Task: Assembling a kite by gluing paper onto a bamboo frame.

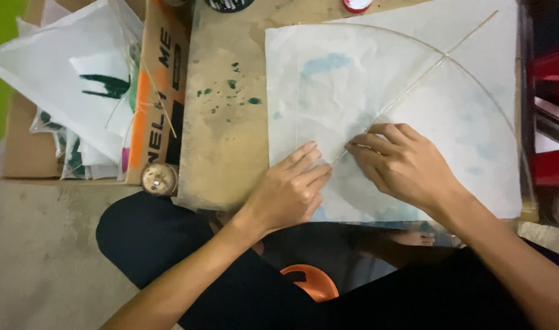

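A low, paint-spotted board serves as your counter (224, 140), set on a dusty concrete floor, with a cardboard box (160, 91) of finished white paper pieces to the left. Spread across the counter lies the thin white paper sheet (353, 91), with a straight stick (414, 82) and a bowed stick (475, 79) crossing on it. Your left hand (288, 192) lies flat, its fingers together, pressing the paper down. Your right hand (402, 162) has its fingers narrowed at the lower end of the straight stick, apparently pinching it. The paper looks flimsy: press unevenly and it may crease or tear, and the stick could slide off line. The sheet's near edge is hidden by your hands, and whether glue is present is unclear.
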